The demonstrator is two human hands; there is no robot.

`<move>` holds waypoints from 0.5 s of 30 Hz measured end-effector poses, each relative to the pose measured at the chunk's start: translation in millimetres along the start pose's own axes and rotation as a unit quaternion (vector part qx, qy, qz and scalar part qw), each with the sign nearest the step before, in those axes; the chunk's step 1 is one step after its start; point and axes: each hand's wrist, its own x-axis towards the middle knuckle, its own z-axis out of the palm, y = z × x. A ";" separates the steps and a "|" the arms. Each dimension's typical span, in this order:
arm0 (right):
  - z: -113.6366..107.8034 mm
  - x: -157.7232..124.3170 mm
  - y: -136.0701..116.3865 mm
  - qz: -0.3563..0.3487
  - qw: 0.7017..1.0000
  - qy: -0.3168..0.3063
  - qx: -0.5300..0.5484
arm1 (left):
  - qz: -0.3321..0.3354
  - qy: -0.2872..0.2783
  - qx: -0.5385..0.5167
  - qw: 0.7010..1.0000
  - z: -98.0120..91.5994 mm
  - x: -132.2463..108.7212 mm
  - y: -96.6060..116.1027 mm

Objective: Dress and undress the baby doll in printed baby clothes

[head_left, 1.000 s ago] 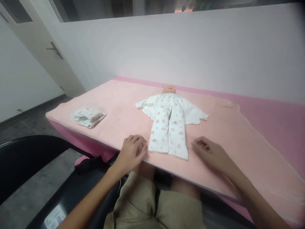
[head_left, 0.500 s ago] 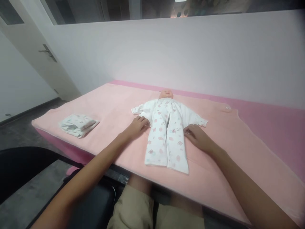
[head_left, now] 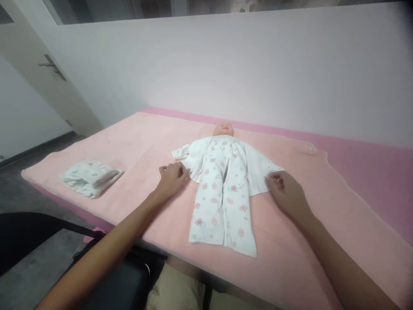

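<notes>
A doll (head_left: 224, 128) lies on its back, its head toward the wall. Printed white baby clothes (head_left: 222, 193) cover its body, with two trouser-like legs pointing toward me. Plain white cloth of the baby clothes spreads out at both sides, and sleeves with printed cuffs reach outward. My left hand (head_left: 174, 175) is closed in a pinch on the edge of the white cloth at the left. At the right, my right hand (head_left: 287, 191) pinches the other edge of the cloth, just below the sleeve cuff. The doll's limbs are hidden.
Folded printed baby clothes (head_left: 90, 177) lie at the left on a pink blanket (head_left: 135, 137) that covers the table. A white wall (head_left: 226, 69) rises behind it. A black chair (head_left: 112, 280) stands at the lower left, and a door (head_left: 35, 60) is at the far left.
Both hands have moved outward, away from the doll. The white cloth at each side is now spread wider, most clearly at the right. The view has tilted down slightly.
</notes>
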 end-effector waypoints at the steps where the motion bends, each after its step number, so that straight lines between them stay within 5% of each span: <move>1: 0.6 1.7 7.0 0.028 0.999 0.026 -0.019 | -0.019 0.015 0.000 1.000 -0.2 1.7 -1.6; 5: 5.6 9.2 29.2 0.094 0.993 0.021 -0.068 | -0.057 0.042 0.020 0.997 -1.4 15.1 -5.9; 10: 12.5 13.0 28.6 0.083 0.994 -0.040 -0.053 | -0.077 0.011 0.050 0.996 1.7 36.3 -7.8; 13: 2.1 12.5 15.8 0.126 0.991 -0.045 0.030 | -0.131 -0.011 -0.043 0.990 -1.4 42.0 -3.5; 15: -10.5 16.0 -0.1 0.146 0.982 -0.013 0.116 | -0.130 0.024 -0.134 0.982 -7.0 43.6 7.1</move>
